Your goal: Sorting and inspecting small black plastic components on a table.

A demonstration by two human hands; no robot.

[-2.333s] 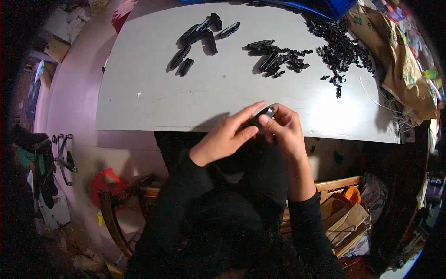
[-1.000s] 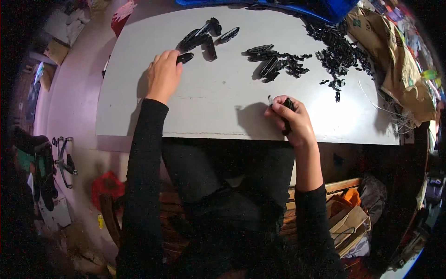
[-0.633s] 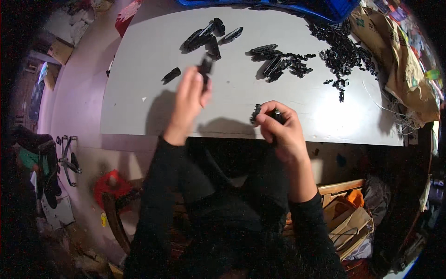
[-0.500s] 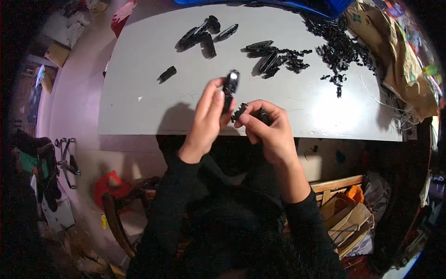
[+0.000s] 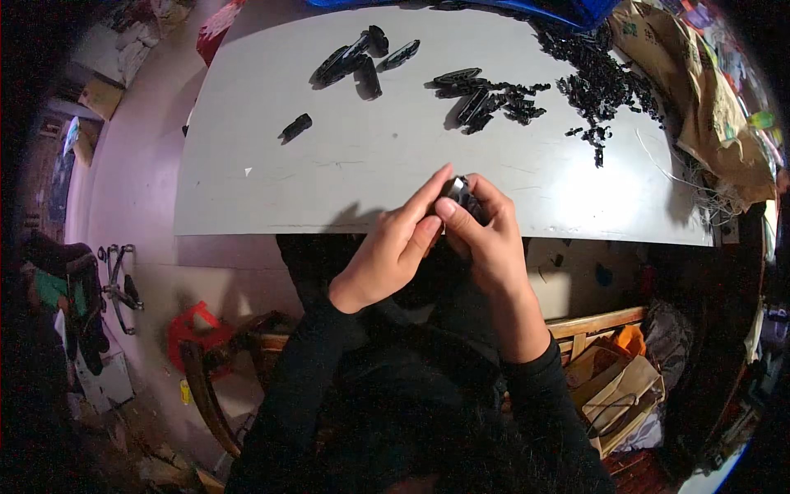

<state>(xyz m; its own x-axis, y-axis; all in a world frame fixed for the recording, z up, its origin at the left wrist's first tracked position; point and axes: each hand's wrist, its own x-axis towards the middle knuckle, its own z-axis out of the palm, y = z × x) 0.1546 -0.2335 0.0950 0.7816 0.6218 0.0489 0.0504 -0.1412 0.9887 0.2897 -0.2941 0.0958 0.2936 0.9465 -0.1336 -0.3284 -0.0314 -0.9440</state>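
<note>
Over the table's front edge, my two hands meet around a glossy black oblong plastic part (image 5: 457, 188). My left hand (image 5: 393, 245) is closed on it from the left, thumb and fingers pressed near its side. My right hand (image 5: 487, 232) grips it from the right, with the thumb laid across its front. The fingers cover most of the part, and I cannot tell whether a small toothed black piece is still in the right hand. A single black part (image 5: 296, 127) lies farther left on the white table (image 5: 247, 206).
Several black oblong parts (image 5: 350, 62) lie at the back left, with more black parts (image 5: 473, 107) mid-table. A heap of small black pieces (image 5: 605, 90) spreads at the right beside brown paper (image 5: 699, 107). A blue bin (image 5: 543, 10) stands at the far edge.
My left hand has moved right and slightly down with the black part, meeting the right hand. Before, the hands were apart, with a toothed black piece in the right fingers.
</note>
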